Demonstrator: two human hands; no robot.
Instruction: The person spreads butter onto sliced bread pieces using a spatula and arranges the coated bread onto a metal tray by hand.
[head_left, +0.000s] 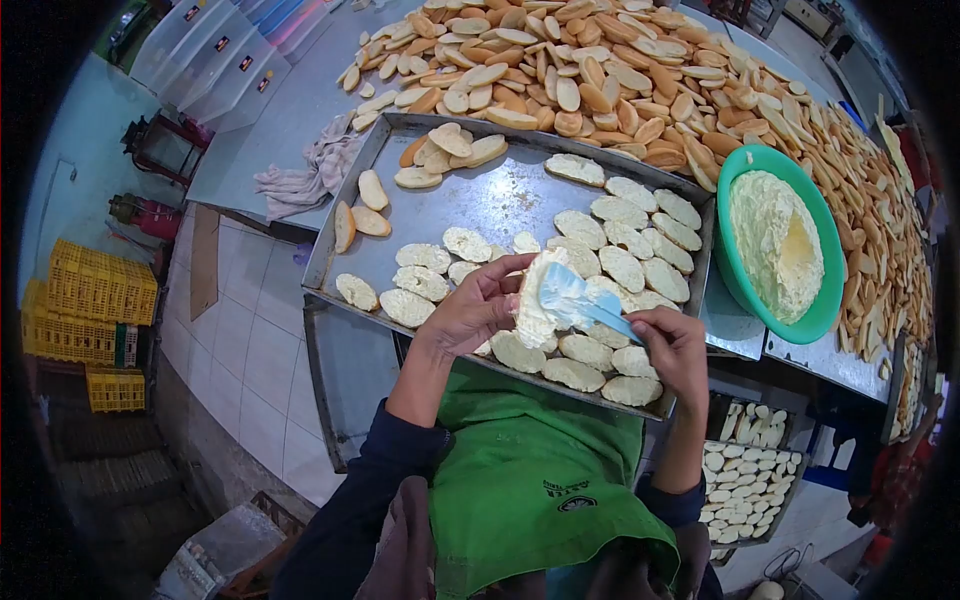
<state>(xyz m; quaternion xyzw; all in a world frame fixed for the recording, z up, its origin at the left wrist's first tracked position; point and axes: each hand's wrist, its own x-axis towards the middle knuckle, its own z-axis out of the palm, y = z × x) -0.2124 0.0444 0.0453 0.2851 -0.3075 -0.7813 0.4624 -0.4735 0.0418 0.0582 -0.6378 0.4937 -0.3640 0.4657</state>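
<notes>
Between the fingers of my left hand [470, 305] is a bread slice [533, 305] with thick pale cream on its face. My right hand [668, 345] grips the handle of a light blue spatula [572, 298], whose cream-smeared blade lies against that slice. Both hands are over a metal baking tray [470, 210]. Rows of cream-coated slices [578, 228] cover its right side and lower part. Plain bread slices [435, 160] sit at its upper left. To the right, a green bowl [735, 225] holds a mass of pale cream [775, 230].
A large heap of bread slices [600, 70] spreads behind the tray and down the right. A crumpled cloth [310, 175] lies left of the tray, near clear plastic boxes [215, 65]. Lower right, another tray of slices [745, 490] stands below table level. Yellow crates [100, 290] are stacked at left.
</notes>
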